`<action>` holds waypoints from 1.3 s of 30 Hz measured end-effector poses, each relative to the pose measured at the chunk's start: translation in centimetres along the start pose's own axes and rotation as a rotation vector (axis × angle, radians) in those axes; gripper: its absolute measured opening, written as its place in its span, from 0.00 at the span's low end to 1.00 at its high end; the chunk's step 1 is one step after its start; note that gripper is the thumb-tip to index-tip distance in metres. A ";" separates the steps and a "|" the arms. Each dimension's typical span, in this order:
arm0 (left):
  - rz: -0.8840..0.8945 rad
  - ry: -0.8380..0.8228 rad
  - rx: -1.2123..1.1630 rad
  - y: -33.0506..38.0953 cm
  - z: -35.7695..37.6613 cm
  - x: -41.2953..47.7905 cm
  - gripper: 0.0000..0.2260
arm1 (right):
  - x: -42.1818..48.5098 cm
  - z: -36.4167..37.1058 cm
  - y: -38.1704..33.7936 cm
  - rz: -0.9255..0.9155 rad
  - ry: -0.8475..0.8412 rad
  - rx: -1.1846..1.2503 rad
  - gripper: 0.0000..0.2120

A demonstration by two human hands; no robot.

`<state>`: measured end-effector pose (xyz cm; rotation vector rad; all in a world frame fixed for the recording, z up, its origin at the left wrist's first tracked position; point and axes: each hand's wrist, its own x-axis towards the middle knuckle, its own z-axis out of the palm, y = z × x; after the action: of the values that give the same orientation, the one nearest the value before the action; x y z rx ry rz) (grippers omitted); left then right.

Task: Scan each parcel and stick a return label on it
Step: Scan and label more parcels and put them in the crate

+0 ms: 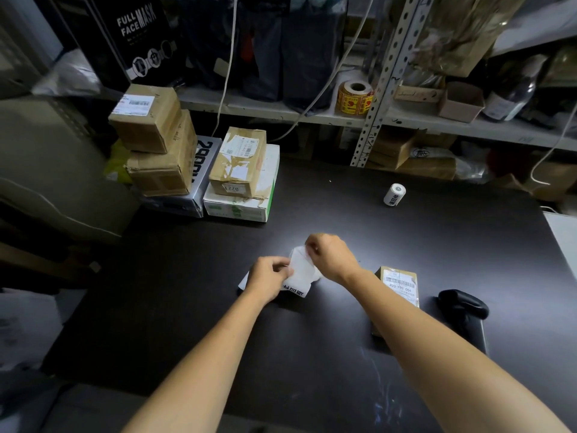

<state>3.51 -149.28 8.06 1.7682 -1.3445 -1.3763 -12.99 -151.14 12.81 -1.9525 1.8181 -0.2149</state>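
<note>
Label (pixel 301 271), middle of the table (pixel 343 214): thin, limp, tacky, we judge; hold by corners. Our left hand (pixel 268 279) and right hand (pixel 332 257) pinch it.

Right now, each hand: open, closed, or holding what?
Left hand: closed, pinching the label strip.
Right hand: closed, pinching the same strip at its upper end.

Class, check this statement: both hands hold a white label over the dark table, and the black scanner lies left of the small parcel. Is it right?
Not quite. The head view shows the black scanner lying right of the small parcel, not left. The rest holds: the left hand and right hand both pinch the white label over the dark table.
</note>
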 end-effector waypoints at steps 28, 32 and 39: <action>0.035 -0.332 0.139 3.6 14.4 -5.0 0.17 | -16.0 -4.5 15.9 0.535 0.112 0.636 0.05; -0.055 -0.392 0.070 3.1 17.0 -4.9 0.21 | -16.5 -3.5 17.0 0.543 0.117 0.703 0.04; -0.097 -0.380 0.025 2.5 18.3 -5.0 0.23 | -15.9 -1.8 18.4 0.578 0.048 0.714 0.04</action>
<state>-14.34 -142.59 5.86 1.6616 -1.4852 -1.8267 -32.17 -136.37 9.56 -0.9131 1.8943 -0.6153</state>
